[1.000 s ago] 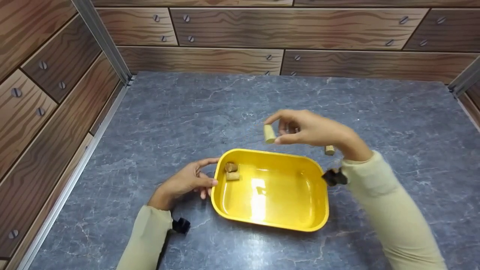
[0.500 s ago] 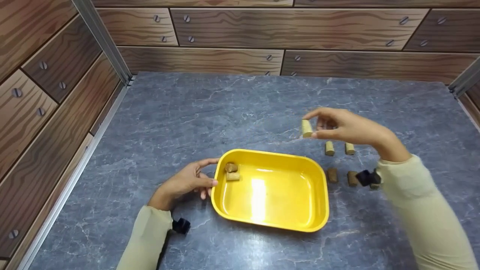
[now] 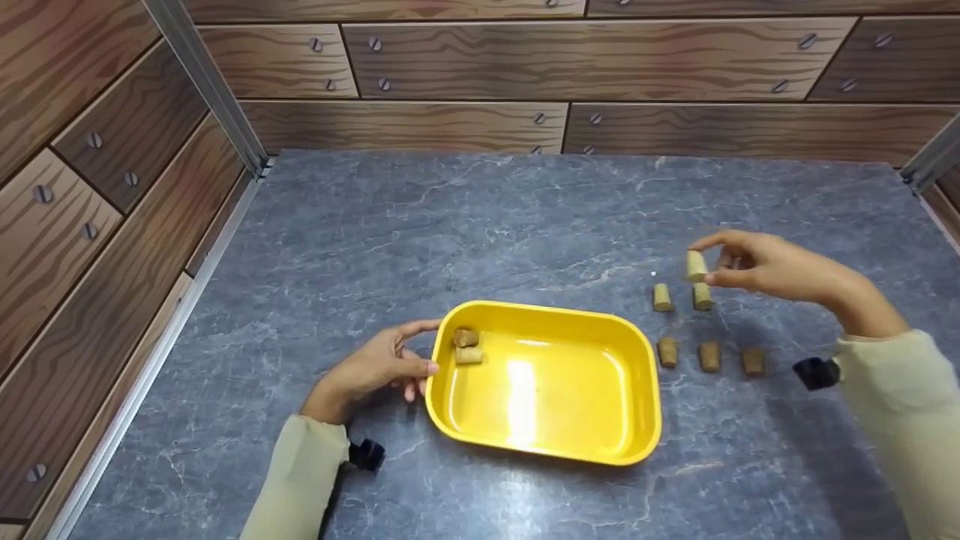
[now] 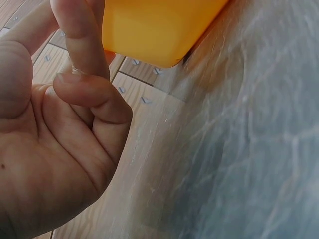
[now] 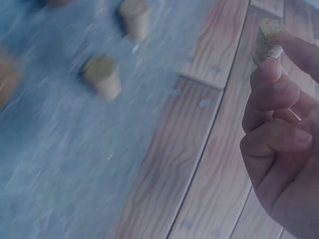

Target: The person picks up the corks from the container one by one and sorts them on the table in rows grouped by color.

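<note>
In the head view my right hand (image 3: 780, 266) pinches a pale tapered cork stopper (image 3: 697, 266) between thumb and forefinger, above the table. The right wrist view has this cork (image 5: 265, 45) at the fingertips. Just below it stand two pale corks, a left one (image 3: 661, 298) and a right one (image 3: 702, 298). My left hand (image 3: 375, 364) holds the left end of a yellow tray (image 3: 544, 307), thumb at the rim. Inside the tray's left end lie a brown cork (image 3: 465, 337) and a pale cork (image 3: 469, 355), side by side.
Three brown corks, at left (image 3: 667, 352), middle (image 3: 709, 356) and right (image 3: 754, 361), form a row right of the tray. The grey marbled tabletop (image 3: 450, 225) meets wood-patterned panels (image 3: 465, 60) at the back and left.
My right hand has travelled rightward with the pale cork, from behind the tray to over the standing corks, uncovering them. The left hand and tray stay in place.
</note>
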{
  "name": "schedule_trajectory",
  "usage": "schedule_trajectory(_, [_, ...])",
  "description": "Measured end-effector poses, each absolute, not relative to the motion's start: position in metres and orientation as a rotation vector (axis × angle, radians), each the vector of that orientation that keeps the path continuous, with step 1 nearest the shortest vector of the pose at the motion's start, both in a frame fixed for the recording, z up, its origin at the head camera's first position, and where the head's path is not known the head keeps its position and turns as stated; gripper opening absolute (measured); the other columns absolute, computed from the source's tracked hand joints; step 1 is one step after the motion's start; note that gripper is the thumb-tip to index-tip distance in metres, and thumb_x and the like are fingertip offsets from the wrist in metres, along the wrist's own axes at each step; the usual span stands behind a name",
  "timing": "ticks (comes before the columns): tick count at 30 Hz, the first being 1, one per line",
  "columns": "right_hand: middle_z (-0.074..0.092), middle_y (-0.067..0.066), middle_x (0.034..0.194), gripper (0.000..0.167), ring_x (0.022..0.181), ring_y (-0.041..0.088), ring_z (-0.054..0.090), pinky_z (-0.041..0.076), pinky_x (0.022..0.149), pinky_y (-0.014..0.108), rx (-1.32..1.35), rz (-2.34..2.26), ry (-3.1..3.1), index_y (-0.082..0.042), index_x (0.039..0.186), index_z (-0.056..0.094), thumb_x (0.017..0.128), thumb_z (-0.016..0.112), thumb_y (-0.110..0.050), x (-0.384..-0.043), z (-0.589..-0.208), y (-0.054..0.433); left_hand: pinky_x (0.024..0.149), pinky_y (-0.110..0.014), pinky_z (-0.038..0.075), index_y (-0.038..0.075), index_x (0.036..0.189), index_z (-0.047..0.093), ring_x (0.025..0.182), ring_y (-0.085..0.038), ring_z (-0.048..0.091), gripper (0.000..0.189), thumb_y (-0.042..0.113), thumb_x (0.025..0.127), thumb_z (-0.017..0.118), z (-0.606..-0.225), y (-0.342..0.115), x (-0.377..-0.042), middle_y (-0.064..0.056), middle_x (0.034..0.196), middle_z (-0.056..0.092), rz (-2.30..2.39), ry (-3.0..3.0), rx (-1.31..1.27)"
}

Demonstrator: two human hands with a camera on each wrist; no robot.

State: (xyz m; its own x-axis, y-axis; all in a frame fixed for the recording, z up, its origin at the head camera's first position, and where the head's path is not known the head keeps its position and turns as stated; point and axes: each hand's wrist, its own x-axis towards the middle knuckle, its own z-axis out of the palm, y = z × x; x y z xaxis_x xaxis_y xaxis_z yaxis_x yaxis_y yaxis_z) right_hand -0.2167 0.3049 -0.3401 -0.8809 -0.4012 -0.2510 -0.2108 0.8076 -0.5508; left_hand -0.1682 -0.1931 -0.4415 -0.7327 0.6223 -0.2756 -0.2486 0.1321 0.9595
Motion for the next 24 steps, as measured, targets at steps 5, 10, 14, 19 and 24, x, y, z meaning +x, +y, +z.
schedule_trajectory(5, [0.060,0.013,0.098,0.049,0.069,0.010,0.052,0.048,0.057,0.026,-0.359,-0.716,2.652,-0.006,0.140,0.044,0.097,0.058,-0.026,-0.217,-0.350,0.331,0.047,-0.019,0.048,0.004,0.152,0.025,0.047,-0.008,0.059,0.077,0.011,0.088,0.069,-0.442,-0.193,-0.168,0.000,0.065,0.070,1.675,1.766,0.363])
schedule_trajectory(10, [0.060,0.012,0.097,0.052,0.067,0.011,0.050,0.044,0.056,0.028,-0.279,-0.698,2.645,-0.004,0.143,0.040,0.098,0.056,-0.027,-0.219,-0.363,0.352,0.047,-0.019,0.046,0.002,0.151,0.025,0.046,-0.007,0.059,0.076,0.010,0.089,0.068,-0.445,-0.193,-0.169,0.000,0.063,0.069,1.678,1.751,0.384])
schedule_trajectory(14, [0.060,0.011,0.096,0.054,0.066,0.011,0.048,0.043,0.055,0.029,-0.236,-0.709,2.629,-0.003,0.143,0.040,0.098,0.056,-0.027,-0.220,-0.372,0.366,0.047,-0.019,0.046,0.002,0.151,0.025,0.046,-0.007,0.059,0.075,0.010,0.090,0.067,-0.445,-0.193,-0.169,0.000,0.062,0.068,1.677,1.747,0.388])
schedule_trajectory(19, [0.060,0.010,0.093,0.053,0.065,0.011,0.047,0.043,0.055,0.029,-0.193,-0.717,2.615,-0.001,0.142,0.040,0.097,0.057,-0.024,-0.221,-0.383,0.379,0.047,-0.019,0.046,0.003,0.151,0.025,0.046,-0.007,0.059,0.076,0.012,0.090,0.068,-0.443,-0.193,-0.168,0.000,0.063,0.069,1.677,1.756,0.377])
schedule_trajectory(24, [0.061,0.006,0.087,0.054,0.062,0.009,0.047,0.042,0.054,0.026,-0.158,-0.715,2.605,0.000,0.141,0.040,0.096,0.058,-0.022,-0.221,-0.394,0.391,0.047,-0.019,0.047,0.003,0.151,0.025,0.047,-0.007,0.059,0.076,0.011,0.089,0.068,-0.443,-0.193,-0.169,0.000,0.063,0.069,1.682,1.744,0.380])
